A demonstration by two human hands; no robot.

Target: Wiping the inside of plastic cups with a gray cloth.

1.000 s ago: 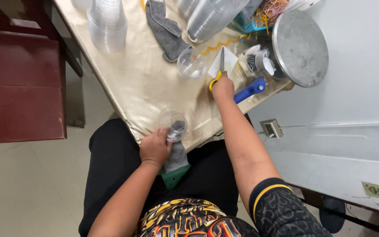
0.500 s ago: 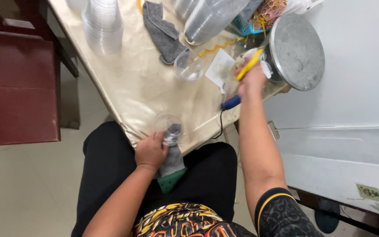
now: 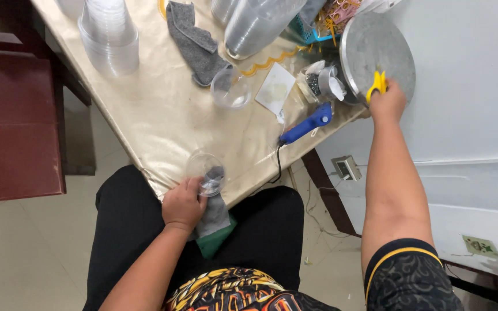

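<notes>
White square paper label [image 3: 276, 88] on the table, small green wall sticker [image 3: 479, 245]

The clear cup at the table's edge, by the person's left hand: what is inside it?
A grey cloth is pushed into the clear cup, held by the left hand. The cloth trails down over a green cloth on the lap. The cup's bottom is covered by the cloth.

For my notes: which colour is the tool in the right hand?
Yellow. The tool in the right hand shows in the head view, over the round metal tray.
</notes>
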